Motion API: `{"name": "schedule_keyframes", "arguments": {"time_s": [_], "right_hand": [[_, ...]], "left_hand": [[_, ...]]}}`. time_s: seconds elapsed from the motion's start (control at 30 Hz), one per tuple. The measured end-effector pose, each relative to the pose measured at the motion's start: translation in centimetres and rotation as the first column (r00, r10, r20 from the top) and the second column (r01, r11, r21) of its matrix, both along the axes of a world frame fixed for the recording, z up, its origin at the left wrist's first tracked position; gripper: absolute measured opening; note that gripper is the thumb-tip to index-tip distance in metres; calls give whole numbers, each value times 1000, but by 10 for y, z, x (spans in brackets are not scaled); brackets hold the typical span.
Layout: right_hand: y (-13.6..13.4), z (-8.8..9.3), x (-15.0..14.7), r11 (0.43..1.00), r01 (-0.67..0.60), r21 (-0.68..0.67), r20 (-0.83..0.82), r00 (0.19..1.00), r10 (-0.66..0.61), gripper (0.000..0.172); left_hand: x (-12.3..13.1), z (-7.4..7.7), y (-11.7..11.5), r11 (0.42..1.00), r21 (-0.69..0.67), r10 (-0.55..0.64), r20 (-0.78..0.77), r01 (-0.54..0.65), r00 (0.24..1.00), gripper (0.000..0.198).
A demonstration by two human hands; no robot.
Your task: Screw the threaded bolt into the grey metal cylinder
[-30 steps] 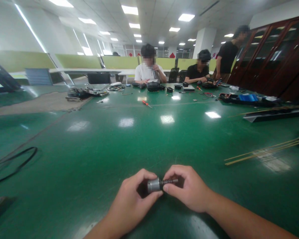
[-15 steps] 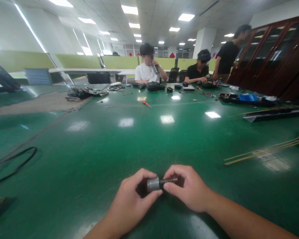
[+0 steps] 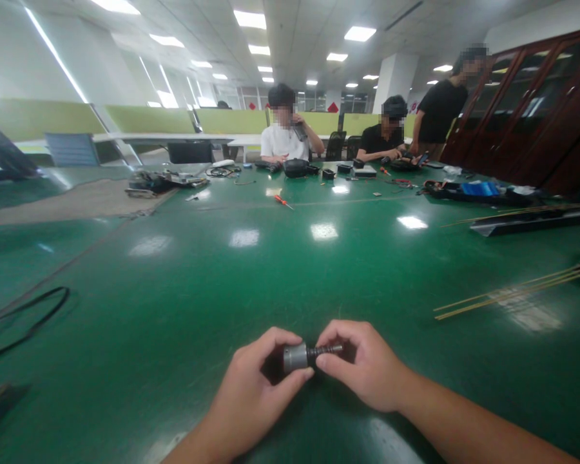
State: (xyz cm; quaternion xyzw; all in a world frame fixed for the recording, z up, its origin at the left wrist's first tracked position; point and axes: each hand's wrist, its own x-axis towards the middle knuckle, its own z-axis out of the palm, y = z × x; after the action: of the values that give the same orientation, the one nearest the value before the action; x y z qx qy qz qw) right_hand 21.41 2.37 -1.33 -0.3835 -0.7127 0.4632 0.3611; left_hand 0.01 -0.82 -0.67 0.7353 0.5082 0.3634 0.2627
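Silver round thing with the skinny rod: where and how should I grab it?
Probably by its wide silver body, coming from the left, as the left hand does. That part is broad and round, while the thin rod sticks out to the right.

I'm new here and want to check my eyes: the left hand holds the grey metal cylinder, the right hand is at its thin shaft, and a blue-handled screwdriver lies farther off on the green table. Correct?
Not quite: the screwdriver has an orange-red handle, not blue, as the head view shows. The rest of your statement holds.
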Motion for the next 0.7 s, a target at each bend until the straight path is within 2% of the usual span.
{"name": "schedule_keyframes", "arguments": {"time_s": [0.27, 0.47, 0.7], "right_hand": [[-1, 1, 0, 1000, -3, -25, -11, 1000, 2, 5], [1, -2, 1, 997, -10, -82, -40, 999, 7, 9], [2, -2, 1, 996, -19, -88, -54, 998, 15, 9]], "left_hand": [[0, -4, 2, 999, 47, 4, 11, -5, 1000, 20], [1, -1, 1, 1000, -4, 25, 15, -25, 1000, 19], [-1, -2, 0, 999, 14, 34, 17, -34, 999, 19]]}}
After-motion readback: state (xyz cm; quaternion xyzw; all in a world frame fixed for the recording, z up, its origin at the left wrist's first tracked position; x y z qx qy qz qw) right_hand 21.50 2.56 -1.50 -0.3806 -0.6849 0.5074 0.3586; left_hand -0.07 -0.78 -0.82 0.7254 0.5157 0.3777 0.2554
